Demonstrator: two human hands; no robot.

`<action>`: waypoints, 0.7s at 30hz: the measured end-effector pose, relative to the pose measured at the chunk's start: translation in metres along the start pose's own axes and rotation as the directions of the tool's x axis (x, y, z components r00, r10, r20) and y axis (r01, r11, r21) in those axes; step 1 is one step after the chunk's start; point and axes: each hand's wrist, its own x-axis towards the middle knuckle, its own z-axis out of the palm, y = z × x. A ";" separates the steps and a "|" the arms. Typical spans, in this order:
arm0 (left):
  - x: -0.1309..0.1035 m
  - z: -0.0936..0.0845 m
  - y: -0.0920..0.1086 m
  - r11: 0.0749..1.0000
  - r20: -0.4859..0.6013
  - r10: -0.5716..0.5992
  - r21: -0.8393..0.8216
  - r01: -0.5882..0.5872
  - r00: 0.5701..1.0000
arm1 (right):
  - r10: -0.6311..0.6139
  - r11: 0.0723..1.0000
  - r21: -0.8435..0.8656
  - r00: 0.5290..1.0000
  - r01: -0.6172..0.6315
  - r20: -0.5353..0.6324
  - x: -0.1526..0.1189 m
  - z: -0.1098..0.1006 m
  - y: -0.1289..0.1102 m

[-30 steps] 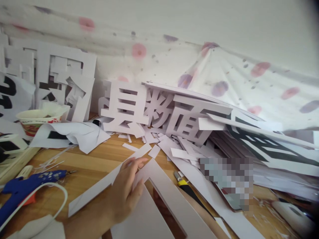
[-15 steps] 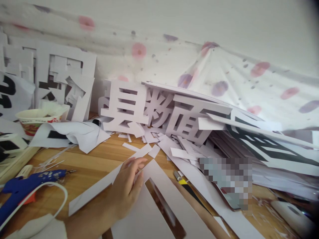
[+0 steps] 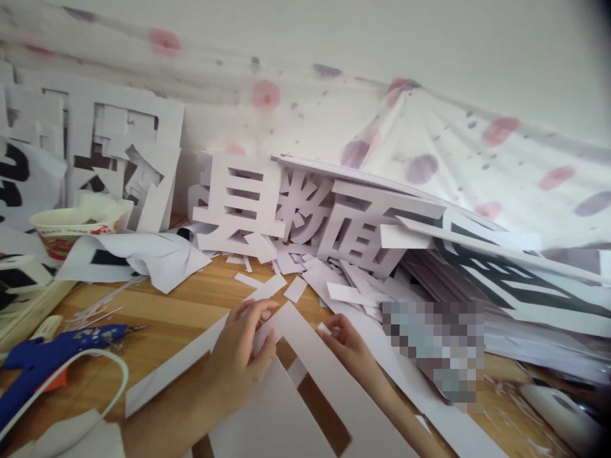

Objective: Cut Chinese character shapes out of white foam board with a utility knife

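My left hand [image 3: 245,346] grips the upper left edge of a large white board [image 3: 310,356], thumb on its face and fingers curled over the edge. A long slot cut through the board shows brown wood and a small white piece [image 3: 296,371] beneath. Right of the board's corner, my right hand [image 3: 344,340] pinches a small white scrap [image 3: 324,329] between thumb and fingertips. A long white strip [image 3: 176,369] lies under my left forearm.
A blue glue gun [image 3: 71,343] with a white cord lies at left, near a paper bowl [image 3: 71,232]. White cut-out characters [image 3: 243,200] stand at the back. Scraps, a blurred-out object [image 3: 429,350], stacked sheets [image 3: 525,280] and a white mouse-like object [image 3: 563,416] are at right.
My right hand has come up from below the board's right side with a small white scrap. The board has shifted slightly, and the yellow-and-black cutter is now hidden.
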 end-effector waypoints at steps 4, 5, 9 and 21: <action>0.001 -0.003 0.004 0.999 -0.011 0.006 -0.032 -0.006 1.000 | -0.019 0.985 0.164 0.980 0.052 -0.196 0.006 -0.015 -0.005; 0.002 -0.004 0.005 0.999 -0.022 -0.009 -0.047 0.008 1.000 | -0.024 0.976 0.203 0.968 0.077 -0.250 0.009 -0.020 -0.006; 0.005 -0.004 0.002 0.991 -0.058 -0.107 -0.086 0.102 0.993 | -0.053 0.919 0.342 0.922 0.194 -0.383 0.022 -0.037 -0.003; 0.010 -0.007 -0.003 0.998 -0.017 -0.021 -0.054 0.020 1.000 | -0.183 0.981 -0.013 0.894 0.195 -0.409 0.031 -0.044 0.003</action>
